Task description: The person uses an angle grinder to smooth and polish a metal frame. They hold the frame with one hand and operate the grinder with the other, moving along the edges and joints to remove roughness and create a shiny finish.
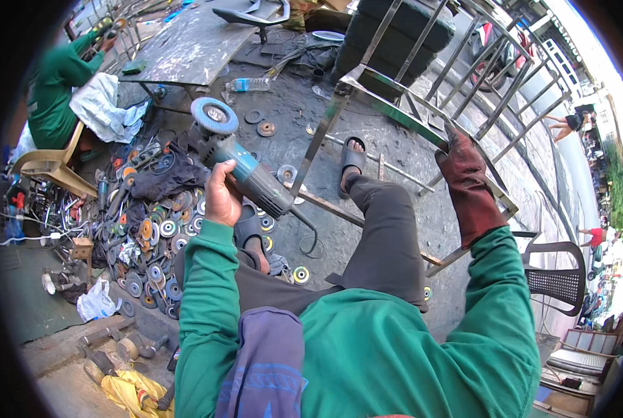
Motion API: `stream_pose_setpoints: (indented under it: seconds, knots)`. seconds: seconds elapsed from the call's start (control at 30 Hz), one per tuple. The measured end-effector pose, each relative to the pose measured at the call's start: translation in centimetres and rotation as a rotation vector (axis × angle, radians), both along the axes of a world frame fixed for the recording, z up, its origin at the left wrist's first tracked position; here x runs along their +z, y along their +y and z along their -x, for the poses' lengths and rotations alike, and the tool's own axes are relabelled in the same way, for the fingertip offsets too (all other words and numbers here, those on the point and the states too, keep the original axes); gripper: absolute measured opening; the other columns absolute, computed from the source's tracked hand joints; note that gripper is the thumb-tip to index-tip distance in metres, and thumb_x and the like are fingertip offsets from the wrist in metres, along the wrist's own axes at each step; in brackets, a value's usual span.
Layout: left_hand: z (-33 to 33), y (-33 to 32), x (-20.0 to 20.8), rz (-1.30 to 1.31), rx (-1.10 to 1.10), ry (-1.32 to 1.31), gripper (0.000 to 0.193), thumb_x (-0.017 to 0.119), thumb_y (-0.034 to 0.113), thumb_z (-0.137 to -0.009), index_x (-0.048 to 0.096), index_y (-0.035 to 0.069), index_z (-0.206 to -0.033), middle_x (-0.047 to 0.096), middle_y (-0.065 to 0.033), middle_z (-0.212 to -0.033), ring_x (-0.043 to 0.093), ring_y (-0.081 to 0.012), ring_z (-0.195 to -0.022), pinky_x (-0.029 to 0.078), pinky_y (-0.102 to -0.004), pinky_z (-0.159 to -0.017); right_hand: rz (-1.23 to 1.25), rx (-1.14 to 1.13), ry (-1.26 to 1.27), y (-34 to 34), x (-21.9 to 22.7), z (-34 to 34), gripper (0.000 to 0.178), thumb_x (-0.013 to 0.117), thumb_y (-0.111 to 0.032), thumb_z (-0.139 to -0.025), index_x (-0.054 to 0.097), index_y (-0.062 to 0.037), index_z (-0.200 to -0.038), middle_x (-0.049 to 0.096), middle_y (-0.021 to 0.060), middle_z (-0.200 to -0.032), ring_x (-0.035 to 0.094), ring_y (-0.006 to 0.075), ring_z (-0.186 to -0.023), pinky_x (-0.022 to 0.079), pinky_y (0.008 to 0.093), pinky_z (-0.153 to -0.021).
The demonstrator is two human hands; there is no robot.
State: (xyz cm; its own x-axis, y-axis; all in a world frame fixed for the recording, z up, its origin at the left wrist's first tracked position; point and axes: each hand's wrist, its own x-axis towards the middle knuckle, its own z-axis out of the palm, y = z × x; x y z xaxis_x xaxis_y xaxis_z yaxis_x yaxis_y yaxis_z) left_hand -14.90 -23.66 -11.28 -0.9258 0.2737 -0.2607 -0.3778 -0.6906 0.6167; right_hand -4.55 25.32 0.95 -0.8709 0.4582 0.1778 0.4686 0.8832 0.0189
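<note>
My bare left hand (223, 197) is wrapped round the body of an angle grinder (254, 174), held to the left of my knees. A blue-rimmed abrasive disc (214, 115) sits on its head, tilted upward and away from other things. Its dark cord (313, 237) curls down from the rear end. On my right hand (466, 182) is a dark red work glove, its fingers closed on a bar of a welded metal frame (395, 117). The frame stands tilted across my legs, with several thin bars reaching toward the far right. The glove hides part of the gripped bar.
Many used discs (156, 273) lie heaped on the floor at left. Behind them a person in green (52, 97) sits on a plastic chair (60, 164) beside a metal-topped table (193, 42). A water bottle (248, 85) lies beyond the grinder. At right stands a black mesh-backed chair (556, 279).
</note>
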Motion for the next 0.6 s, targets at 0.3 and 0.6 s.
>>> stream_pose_setpoints:
  seconds: [0.3, 0.6]
  knots:
    - [-0.7, 3.6, 1.2, 0.212, 0.094, 0.220, 0.049, 0.082, 0.014, -0.086, 0.060, 0.006, -0.130, 0.068, -0.0085, -0.111, 0.071, -0.0264, -0.098, 0.061, -0.0491, -0.091, 0.098, 0.043, -0.060, 1.5, -0.1, 0.6, 0.030, 0.075, -0.034, -0.089, 0.077, -0.0151, -0.113, 0.078, 0.0168, -0.106, 0.075, 0.0392, -0.101, 0.060, 0.0495, -0.086]
    - [-5.9, 4.8, 0.3, -0.001, -0.025, 0.106, 0.047, 0.077, 0.019, -0.087, 0.061, 0.001, -0.127, 0.071, -0.0156, -0.111, 0.072, -0.0327, -0.102, 0.061, -0.0534, -0.097, 0.182, 0.093, -0.305, 2.3, 2.0, -0.3, 0.026, 0.069, -0.030, -0.091, 0.076, -0.0144, -0.111, 0.078, 0.0179, -0.101, 0.076, 0.0395, -0.098, 0.060, 0.0504, -0.087]
